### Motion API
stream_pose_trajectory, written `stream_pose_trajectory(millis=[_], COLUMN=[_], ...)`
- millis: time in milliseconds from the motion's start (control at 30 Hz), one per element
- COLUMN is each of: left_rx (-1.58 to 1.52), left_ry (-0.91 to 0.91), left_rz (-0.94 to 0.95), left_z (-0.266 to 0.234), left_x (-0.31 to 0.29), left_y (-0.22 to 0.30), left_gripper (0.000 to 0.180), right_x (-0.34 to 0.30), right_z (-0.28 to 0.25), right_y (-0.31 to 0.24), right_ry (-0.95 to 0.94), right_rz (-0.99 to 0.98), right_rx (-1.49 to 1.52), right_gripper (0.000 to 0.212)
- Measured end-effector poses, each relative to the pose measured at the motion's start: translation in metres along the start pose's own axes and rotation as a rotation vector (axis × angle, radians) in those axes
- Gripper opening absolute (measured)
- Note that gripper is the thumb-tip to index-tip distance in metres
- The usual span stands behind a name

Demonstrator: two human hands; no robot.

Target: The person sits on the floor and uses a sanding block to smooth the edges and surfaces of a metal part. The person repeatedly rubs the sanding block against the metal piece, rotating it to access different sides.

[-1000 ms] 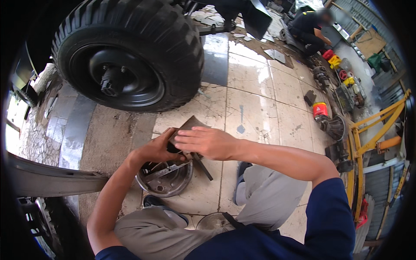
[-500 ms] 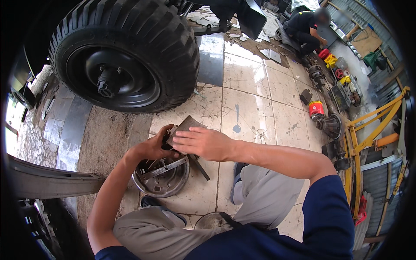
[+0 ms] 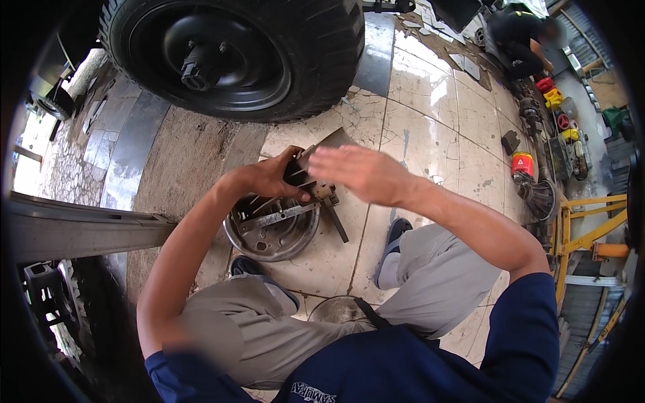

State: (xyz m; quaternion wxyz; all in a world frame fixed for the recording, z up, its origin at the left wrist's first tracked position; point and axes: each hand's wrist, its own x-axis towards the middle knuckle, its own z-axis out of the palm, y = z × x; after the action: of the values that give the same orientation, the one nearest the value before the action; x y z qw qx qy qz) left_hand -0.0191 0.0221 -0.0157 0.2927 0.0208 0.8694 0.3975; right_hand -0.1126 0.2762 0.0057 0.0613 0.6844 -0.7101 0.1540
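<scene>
My left hand (image 3: 269, 176) is closed around one side of what looks like a brake shoe (image 3: 334, 138), a curved metal piece with a brownish-grey outer face. Over that face lies my right hand (image 3: 363, 173), its fingers stretched flat and slightly blurred; whether anything thin is under them is hidden. Just below is a round, worn metal backing plate (image 3: 297, 240) on the floor, with a flat bar (image 3: 279, 218) across it. A dark rod (image 3: 337, 224) sticks out beside the plate, toward my right foot.
A big black tyre (image 3: 332, 60) on a vehicle stands ahead. At left runs a grey metal beam (image 3: 87, 228). On the right are a red-and-yellow tin (image 3: 523, 166), metal parts and a yellow frame (image 3: 591, 232). Another person (image 3: 516, 41) crouches far right. A round seat (image 3: 330, 309) is between my legs.
The view has shifted, so the tyre and floor sit higher and further right. My right hand has slid back along the brake shoe, baring more of its far end. My left hand keeps its hold.
</scene>
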Motion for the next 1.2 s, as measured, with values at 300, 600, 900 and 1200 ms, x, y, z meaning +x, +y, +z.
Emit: stream_pose_trajectory(millis=[300, 600, 900, 1200], left_rx=[0.031, -0.052, -0.291, 0.123], left_ry=[-0.082, 0.005, 0.057, 0.332], left_rz=[-0.074, -0.066, -0.061, 0.351], left_z=[-0.011, -0.008, -0.011, 0.001], left_x=[-0.012, -0.002, -0.005, 0.005], left_y=[0.013, -0.013, -0.008, -0.012], left_gripper=[0.132, 0.111, 0.076, 0.042], right_x=[0.000, 0.004, 0.011, 0.010], right_z=[-0.008, 0.000, -0.003, -0.004], right_y=[-0.006, -0.010, -0.017, -0.007], right_ry=[-0.016, 0.023, 0.013, 0.018], right_rz=[0.114, 0.315, 0.209, 0.201], right_rx=[0.123, 0.221, 0.236, 0.229], right_gripper=[0.046, 0.048, 0.047, 0.046])
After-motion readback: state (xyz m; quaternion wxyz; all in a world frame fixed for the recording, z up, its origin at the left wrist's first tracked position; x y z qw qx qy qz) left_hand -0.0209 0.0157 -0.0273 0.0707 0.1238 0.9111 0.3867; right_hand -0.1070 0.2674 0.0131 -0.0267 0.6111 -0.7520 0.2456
